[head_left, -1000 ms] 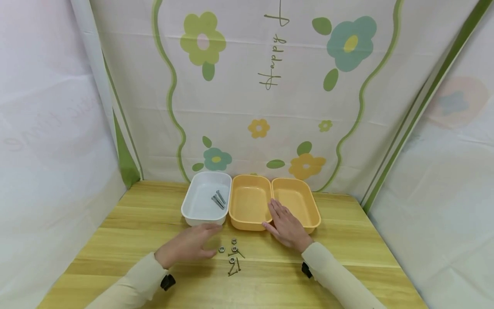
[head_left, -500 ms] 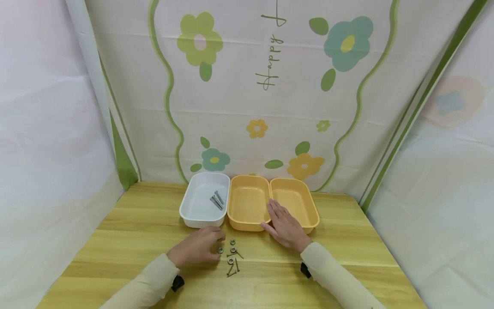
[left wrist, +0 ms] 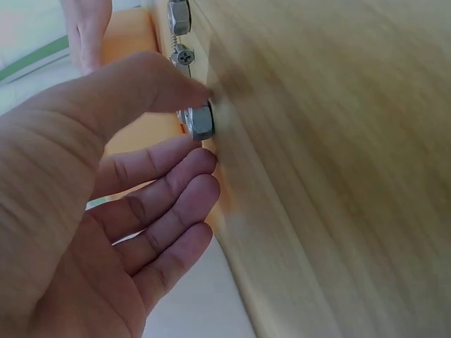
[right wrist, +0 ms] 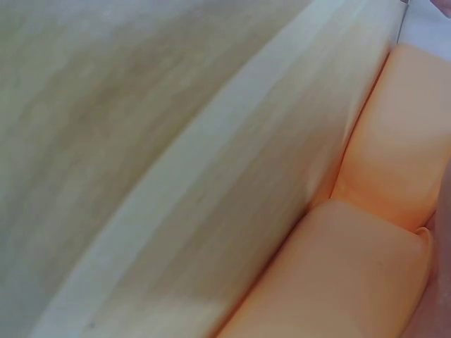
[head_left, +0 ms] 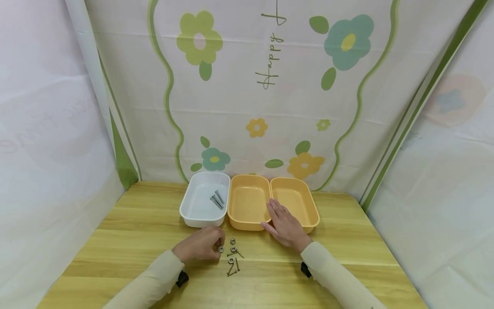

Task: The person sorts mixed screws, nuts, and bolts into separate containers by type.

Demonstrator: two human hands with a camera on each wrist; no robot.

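Note:
In the head view my left hand (head_left: pixel 200 243) is low over the table in front of the white tray (head_left: pixel 202 222). Its thumb and index finger pinch a hex nut (left wrist: pixel 201 121), one at each side of it; the other fingers are loosely bent. Just right of it lie more nuts (head_left: pixel 233 241) and several small screws (head_left: pixel 237 264). My right hand (head_left: pixel 286 225) rests with straight fingers on the near rims where the middle orange tray (head_left: pixel 247 226) and the right orange tray (head_left: pixel 314 222) meet. The right wrist view shows mainly tabletop and the trays' outer walls.
Several silver bolts (head_left: pixel 217 200) lie inside the white tray. All the trays stand side by side at the back of the wooden table (head_left: pixel 270 283), against a flowered cloth backdrop (head_left: pixel 231 98). White cloth walls close off both sides.
My left hand has moved right to the leftmost nut, and its thumb and index finger have closed on it. The right hand has stayed on the tray rims.

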